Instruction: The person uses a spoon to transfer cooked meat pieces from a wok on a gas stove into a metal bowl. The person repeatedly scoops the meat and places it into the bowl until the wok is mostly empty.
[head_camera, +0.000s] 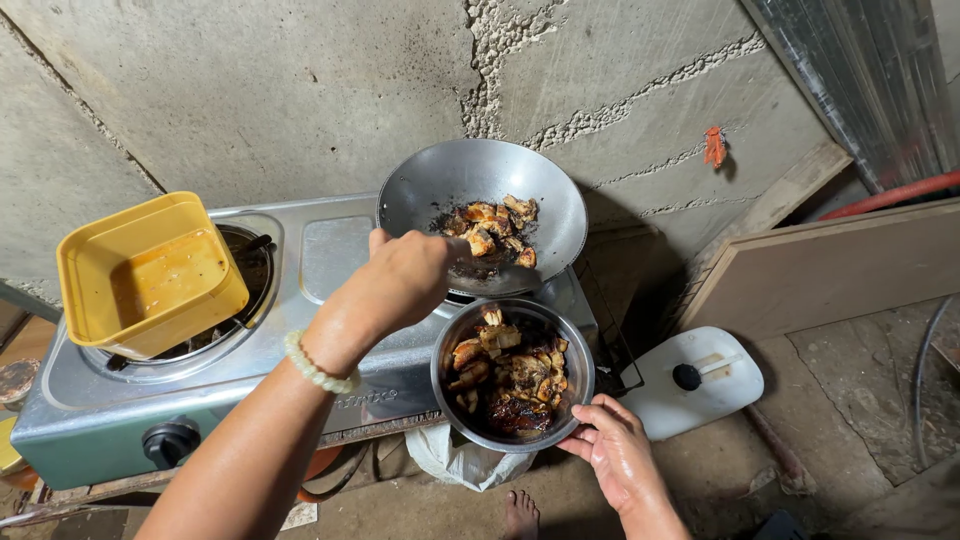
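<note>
Left hand (405, 280), at the centre of the view, is curled shut around the handle of a utensil whose working end reaches into the wok; the utensil itself is mostly hidden behind the knuckles. A pale beaded bracelet (318, 365) circles that wrist.

Right hand (612, 450), at about five o'clock, grips the rim of a steel bowl with fingers wrapped under its lower edge and thumb along the side.

Going from largest to smallest: a rough grey concrete wall (250, 90) fills the top half. Below it, a two-burner steel gas stove (340, 255) runs from nine o'clock to the centre, with a black knob at its front.

A round metal wok (420, 190) sits tilted on the right burner at twelve o'clock, holding browned, dark-sauced meat pieces (495, 228) toward its lower right.

A yellow square plastic tub (150, 275) rests tilted on the left burner at nine o'clock, with sauce smears inside.

A white plastic jug (720, 390) with a black cap lies on the floor at four o'clock.

The steel bowl (450, 345), just below the wok and overlapping the stove's front edge, is heaped with the same glazed meat.

A bare foot (520, 515) shows at six o'clock.
</note>
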